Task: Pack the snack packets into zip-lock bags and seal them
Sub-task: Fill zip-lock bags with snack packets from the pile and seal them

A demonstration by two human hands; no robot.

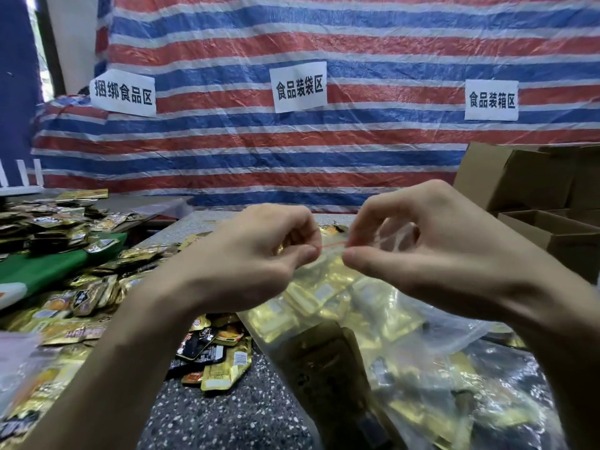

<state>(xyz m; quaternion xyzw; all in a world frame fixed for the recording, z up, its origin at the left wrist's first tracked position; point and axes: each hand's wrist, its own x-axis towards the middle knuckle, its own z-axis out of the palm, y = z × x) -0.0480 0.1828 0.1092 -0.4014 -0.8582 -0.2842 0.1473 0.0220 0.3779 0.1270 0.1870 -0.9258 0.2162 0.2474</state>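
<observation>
Red zip strip (334,244) pinched between both hands, centre frame: left hand (259,254) and right hand (431,251) fingers curled on zip-lock bag (341,319) mouth. Bag full of gold snack packets (311,297), hanging over bench (227,410). Sealing step; next likely press along strip.

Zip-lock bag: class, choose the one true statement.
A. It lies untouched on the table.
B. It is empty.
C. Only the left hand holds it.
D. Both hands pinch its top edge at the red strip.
D: the left hand and the right hand each pinch the top edge of the zip-lock bag, the red strip showing between them, with gold snack packets inside.
</observation>
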